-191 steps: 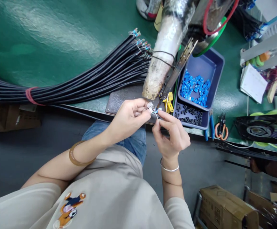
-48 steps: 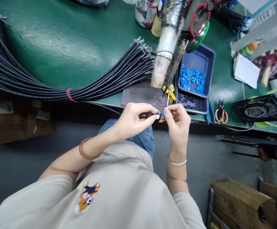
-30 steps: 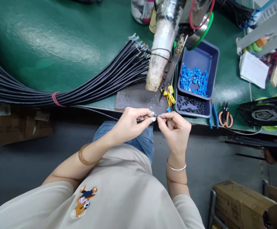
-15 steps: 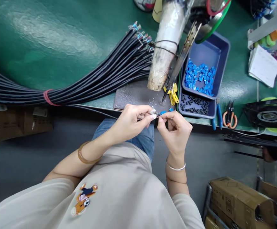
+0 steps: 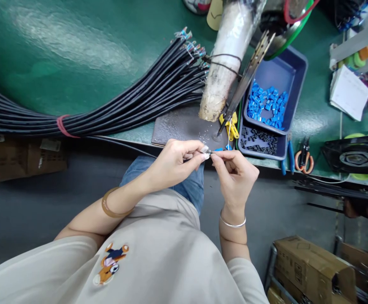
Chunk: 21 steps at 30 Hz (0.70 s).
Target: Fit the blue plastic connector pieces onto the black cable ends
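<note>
My left hand, its fingertips wrapped in something whitish, is closed on the end of a black cable that trails off to the left below the bench edge. Facing it, my right hand pinches at the thin wires sticking out of that end. The wires are tiny and partly covered by the fingers. Just beyond the fingertips, small blue pieces lie by the front of the dark mat. Yellow-handled tool rests behind them.
A thick bundle of black cables, tied with a red band, crosses the bench. A plastic-wrapped tube and a metal bar overhang the mat. Right are blue bins, blue-handled pliers and orange-handled snips.
My right hand has shifted slightly right, its fingertips closer to the left hand's. A blue piece by the wires now shows less. The whole view has moved a little.
</note>
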Motion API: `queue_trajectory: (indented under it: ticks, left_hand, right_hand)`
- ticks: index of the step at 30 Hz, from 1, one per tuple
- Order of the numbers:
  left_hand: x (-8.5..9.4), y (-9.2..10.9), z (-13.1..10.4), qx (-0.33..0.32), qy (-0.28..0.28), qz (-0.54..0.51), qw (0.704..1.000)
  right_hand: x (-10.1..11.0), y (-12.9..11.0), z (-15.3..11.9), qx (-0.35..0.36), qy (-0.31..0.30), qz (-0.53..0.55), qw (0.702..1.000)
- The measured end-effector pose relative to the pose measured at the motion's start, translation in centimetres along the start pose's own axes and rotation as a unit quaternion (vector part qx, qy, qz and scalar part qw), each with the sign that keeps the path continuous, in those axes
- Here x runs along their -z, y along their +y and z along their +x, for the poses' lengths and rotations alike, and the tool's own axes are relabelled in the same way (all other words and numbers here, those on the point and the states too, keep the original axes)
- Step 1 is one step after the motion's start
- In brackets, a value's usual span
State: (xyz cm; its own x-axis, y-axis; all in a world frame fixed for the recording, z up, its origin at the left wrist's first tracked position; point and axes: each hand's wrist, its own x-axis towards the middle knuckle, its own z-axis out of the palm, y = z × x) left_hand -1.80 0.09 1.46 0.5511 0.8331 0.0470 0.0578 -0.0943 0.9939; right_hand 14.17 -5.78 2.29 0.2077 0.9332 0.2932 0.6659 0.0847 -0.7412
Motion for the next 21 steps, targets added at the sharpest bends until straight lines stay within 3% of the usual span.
queue_trajectory:
  ticks: [7,14,21]
  left_hand:
    - [-0.03,-0.07,-0.11,0.009,0.006,-0.023,1.0]
    - [-0.02,-0.13,-0.13,0.005,0.007,-0.042,0.999]
    - [-0.05,-0.06,-0.16,0.006,0.012,-0.044,0.999]
  right_hand:
    - [-0.45,0.42,0.17,-0.062,0.003,0.08,0.995]
    - [-0.73,0.49,0.11,-0.047,0.029,0.068,0.996]
    - [-0.86,0.62,0.14,-0.075,0.01,0.14,0.987]
